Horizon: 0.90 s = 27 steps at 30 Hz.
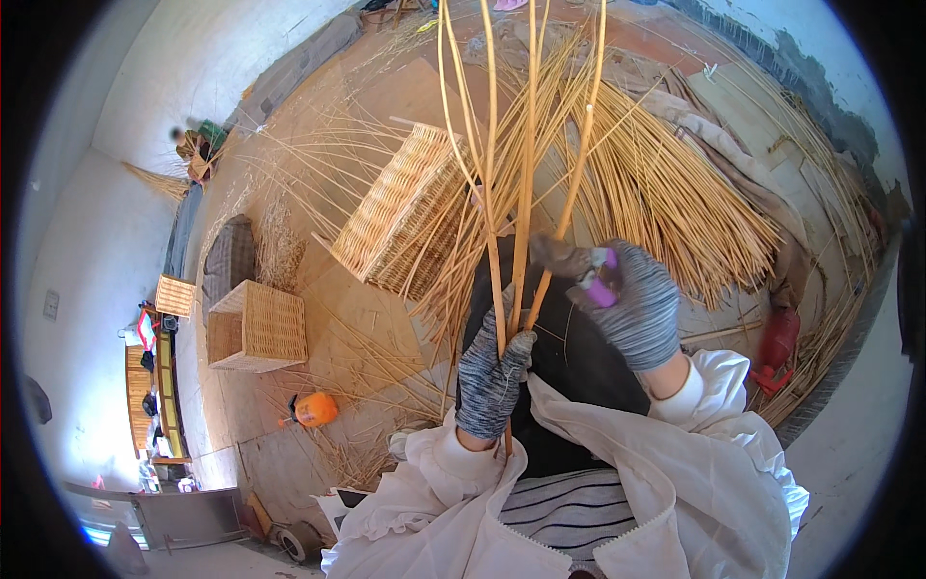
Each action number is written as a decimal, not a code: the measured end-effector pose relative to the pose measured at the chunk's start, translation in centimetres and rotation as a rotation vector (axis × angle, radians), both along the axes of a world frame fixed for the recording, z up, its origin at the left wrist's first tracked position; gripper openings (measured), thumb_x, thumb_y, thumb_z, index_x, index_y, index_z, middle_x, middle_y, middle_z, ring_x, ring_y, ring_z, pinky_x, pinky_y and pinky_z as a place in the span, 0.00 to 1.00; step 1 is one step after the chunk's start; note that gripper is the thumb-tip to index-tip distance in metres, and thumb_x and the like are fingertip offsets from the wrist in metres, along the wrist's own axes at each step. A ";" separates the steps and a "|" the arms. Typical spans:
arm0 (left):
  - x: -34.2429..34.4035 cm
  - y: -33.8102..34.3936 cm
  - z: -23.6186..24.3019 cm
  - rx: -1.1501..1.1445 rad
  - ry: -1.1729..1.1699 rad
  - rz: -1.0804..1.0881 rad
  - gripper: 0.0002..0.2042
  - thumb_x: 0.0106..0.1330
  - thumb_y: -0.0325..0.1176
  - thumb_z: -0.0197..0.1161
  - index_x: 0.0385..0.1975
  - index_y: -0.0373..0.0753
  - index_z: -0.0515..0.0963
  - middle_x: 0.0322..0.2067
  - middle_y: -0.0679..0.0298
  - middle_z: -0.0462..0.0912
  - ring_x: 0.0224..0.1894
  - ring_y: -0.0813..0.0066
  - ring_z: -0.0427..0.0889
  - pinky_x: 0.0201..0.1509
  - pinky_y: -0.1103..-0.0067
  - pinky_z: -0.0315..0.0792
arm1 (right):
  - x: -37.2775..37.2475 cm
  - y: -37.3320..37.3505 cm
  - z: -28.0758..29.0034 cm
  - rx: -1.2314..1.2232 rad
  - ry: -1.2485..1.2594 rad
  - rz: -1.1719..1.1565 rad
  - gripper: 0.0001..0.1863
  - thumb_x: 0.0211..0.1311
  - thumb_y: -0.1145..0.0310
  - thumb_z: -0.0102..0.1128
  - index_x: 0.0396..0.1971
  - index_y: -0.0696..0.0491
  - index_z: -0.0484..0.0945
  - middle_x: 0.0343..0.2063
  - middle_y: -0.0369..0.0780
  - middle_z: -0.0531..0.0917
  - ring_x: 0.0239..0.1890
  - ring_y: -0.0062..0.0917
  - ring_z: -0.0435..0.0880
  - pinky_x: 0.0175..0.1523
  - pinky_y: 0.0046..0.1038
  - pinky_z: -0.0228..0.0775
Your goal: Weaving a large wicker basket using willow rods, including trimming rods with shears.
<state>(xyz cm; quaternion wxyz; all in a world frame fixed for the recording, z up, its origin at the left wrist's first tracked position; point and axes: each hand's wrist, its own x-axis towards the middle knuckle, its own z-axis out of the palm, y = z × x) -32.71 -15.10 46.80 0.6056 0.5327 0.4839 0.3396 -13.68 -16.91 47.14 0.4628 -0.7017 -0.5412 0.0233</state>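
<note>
Across a twig-littered floor [275,463], the grey-gloved left hand [490,376] clamps its fingers round slender tan wooden rods [527,174] rising beyond them; the grey-gloved right hand [632,304] grips a blurred purple-handled tool [600,291] alongside. Probably trimming; next calls for steady rods.

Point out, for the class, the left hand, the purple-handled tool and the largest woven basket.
Left hand [482,381]: head view, on its gloved middle.
Purple-handled tool [600,292]: head view, on its purple handle.
Largest woven basket [384,214]: head view, on its woven side.
</note>
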 end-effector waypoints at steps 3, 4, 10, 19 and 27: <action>0.3 -0.3 -0.4 0.109 0.073 0.016 0.24 0.61 0.27 0.62 0.58 0.36 0.67 0.42 0.62 0.80 0.33 0.82 0.75 0.40 0.85 0.72 | -0.8 0.2 -0.8 0.014 -0.244 -0.023 0.27 0.35 0.59 0.75 0.38 0.54 0.76 0.27 0.42 0.78 0.31 0.37 0.78 0.39 0.35 0.69; 0.3 -0.4 -0.6 0.164 0.146 0.014 0.24 0.61 0.27 0.63 0.58 0.35 0.67 0.43 0.61 0.80 0.36 0.80 0.77 0.43 0.84 0.72 | -1.1 0.3 -1.0 0.035 -0.258 -0.024 0.27 0.36 0.58 0.74 0.38 0.55 0.75 0.27 0.42 0.77 0.31 0.37 0.77 0.39 0.36 0.68; 0.1 -0.2 -1.1 0.246 0.021 0.002 0.24 0.60 0.24 0.62 0.58 0.40 0.68 0.42 0.67 0.78 0.27 0.88 0.70 0.26 0.90 0.67 | -2.1 0.6 -1.4 -0.137 -0.062 -0.036 0.27 0.37 0.59 0.73 0.39 0.55 0.75 0.29 0.42 0.78 0.32 0.39 0.78 0.39 0.37 0.68; 0.2 -0.5 -1.2 0.483 0.188 0.043 0.23 0.58 0.23 0.63 0.56 0.39 0.72 0.46 0.62 0.79 0.44 0.75 0.77 0.46 0.82 0.72 | -0.1 2.2 1.9 0.157 -0.381 -0.131 0.29 0.35 0.60 0.74 0.41 0.55 0.75 0.30 0.40 0.79 0.34 0.36 0.78 0.41 0.37 0.67; 1.0 -0.9 -2.2 0.554 0.363 0.118 0.23 0.58 0.23 0.64 0.55 0.41 0.72 0.44 0.61 0.79 0.43 0.74 0.77 0.49 0.80 0.70 | 0.8 2.7 4.3 0.045 -0.502 -0.157 0.28 0.35 0.57 0.74 0.40 0.51 0.77 0.26 0.39 0.79 0.30 0.34 0.79 0.38 0.33 0.69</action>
